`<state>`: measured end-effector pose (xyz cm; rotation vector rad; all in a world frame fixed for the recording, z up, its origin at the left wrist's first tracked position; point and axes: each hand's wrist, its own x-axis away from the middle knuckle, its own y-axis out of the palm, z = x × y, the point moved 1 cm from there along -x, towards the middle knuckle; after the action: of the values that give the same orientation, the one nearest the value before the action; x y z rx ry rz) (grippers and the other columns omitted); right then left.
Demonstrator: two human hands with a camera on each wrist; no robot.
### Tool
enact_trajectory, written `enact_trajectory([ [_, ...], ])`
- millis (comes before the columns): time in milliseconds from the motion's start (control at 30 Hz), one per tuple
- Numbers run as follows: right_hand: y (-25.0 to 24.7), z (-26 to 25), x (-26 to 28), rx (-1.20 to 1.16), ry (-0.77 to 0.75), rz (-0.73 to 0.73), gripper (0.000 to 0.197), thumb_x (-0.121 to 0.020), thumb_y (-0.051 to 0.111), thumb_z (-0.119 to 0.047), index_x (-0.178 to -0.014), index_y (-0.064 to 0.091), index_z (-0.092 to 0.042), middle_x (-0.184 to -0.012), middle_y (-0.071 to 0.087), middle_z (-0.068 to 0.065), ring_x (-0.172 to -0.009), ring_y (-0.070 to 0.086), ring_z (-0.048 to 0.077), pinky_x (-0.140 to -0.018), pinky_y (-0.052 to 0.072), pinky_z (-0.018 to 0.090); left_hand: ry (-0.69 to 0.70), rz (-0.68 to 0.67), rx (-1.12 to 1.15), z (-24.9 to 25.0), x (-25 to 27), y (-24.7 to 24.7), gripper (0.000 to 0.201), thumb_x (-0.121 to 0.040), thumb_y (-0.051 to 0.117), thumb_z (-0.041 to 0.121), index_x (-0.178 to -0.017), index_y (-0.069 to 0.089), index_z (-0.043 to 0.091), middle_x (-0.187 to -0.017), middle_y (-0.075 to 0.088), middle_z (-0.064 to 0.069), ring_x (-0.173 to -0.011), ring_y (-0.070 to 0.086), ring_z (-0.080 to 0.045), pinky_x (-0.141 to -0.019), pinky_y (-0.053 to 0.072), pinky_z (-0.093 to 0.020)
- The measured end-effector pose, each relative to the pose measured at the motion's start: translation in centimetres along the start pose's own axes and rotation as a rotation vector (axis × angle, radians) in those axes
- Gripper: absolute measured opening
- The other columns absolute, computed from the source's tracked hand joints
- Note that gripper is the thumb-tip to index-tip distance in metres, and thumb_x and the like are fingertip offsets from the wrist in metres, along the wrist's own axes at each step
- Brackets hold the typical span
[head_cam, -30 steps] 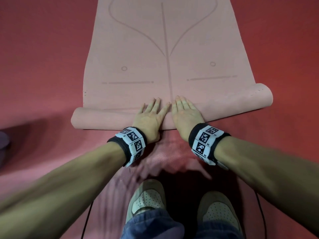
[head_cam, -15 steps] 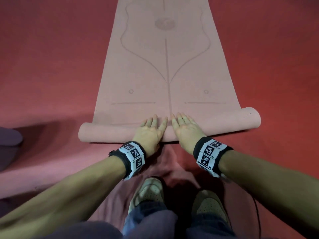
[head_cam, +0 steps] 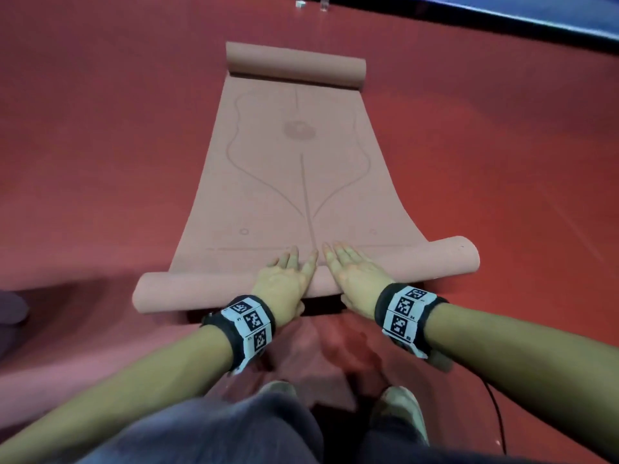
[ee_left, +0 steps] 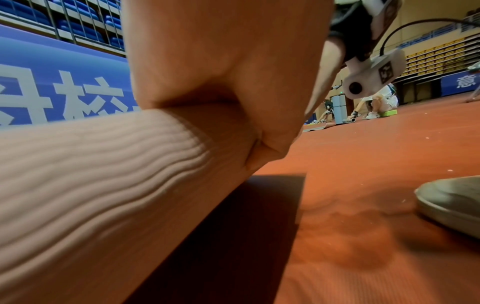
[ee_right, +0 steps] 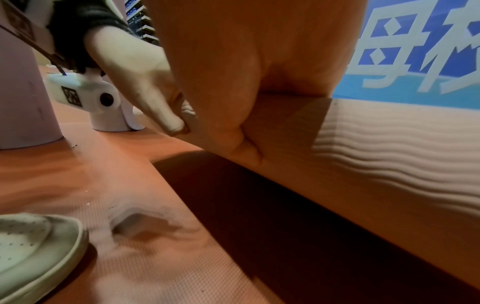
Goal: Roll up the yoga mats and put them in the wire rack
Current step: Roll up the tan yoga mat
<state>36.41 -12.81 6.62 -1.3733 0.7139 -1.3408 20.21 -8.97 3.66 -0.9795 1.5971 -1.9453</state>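
Both pressing flat, fingers straight, side by side on the rolled near end of the pink yoga mat [head_cam: 301,182]: left hand [head_cam: 284,286], right hand [head_cam: 355,279]; mat lying on the red floor [head_cam: 100,145], far end curled.

Red sports floor [head_cam: 100,145]; blue lettered barrier [ee_left: 52,86]; yellow tiered seating [ee_left: 436,59].

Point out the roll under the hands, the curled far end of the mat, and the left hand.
near roll [head_cam: 187,293], head view: bare stretch left of the hands.
curled far end [head_cam: 294,67], head view: middle of the curl.
left hand [head_cam: 283,286], head view: back of the hand.
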Motion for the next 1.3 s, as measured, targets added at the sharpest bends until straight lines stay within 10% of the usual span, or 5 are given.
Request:
enact_trajectory([
  [600, -3.0, 2.6, -1.0, 0.085, -0.061, 0.01, 0.096, -0.087, 0.059, -0.018, -0.155, -0.007, -0.002, -0.162, 0.009, 0.023, -0.151, 0.011, 0.03, -0.123, 0.006, 0.034, -0.009, 0.092, 0.022, 0.0, -1.1, -2.9, 0.099, -0.085, 0.062, 0.028, -0.159, -0.003, 0.013, -0.161, 0.017, -0.028, -0.147, 0.029, -0.034, -0.116, 0.032, -0.039],
  [1067, 0.4, -3.1, 1.3, 0.065, 0.068, -0.17, 0.094, -0.087, 0.062, -0.015, -0.155, -0.002, 0.001, -0.16, 0.012, 0.027, -0.149, 0.015, 0.036, -0.122, 0.013, 0.043, 0.051, -0.09, 0.047, 0.8, 2.9, 1.5, 0.104, -0.091, 0.062, 0.035, -0.157, -0.015, 0.016, -0.164, 0.009, -0.025, -0.147, 0.03, -0.034, -0.117, 0.026, -0.034],
  [1300, 7.8, -8.1, 3.1, -0.19, 0.086, -0.228, 0.07, -0.098, 0.033, -0.013, -0.155, -0.007, -0.001, -0.163, 0.001, 0.022, -0.152, 0.002, 0.032, -0.123, 0.006, 0.043, 0.118, -0.3, -0.038, 0.6, 5.7, 7.3, 0.099, -0.094, 0.056, 0.036, -0.156, -0.017, 0.009, -0.164, 0.006, -0.027, -0.152, 0.015, -0.034, -0.123, 0.018, -0.041],
])
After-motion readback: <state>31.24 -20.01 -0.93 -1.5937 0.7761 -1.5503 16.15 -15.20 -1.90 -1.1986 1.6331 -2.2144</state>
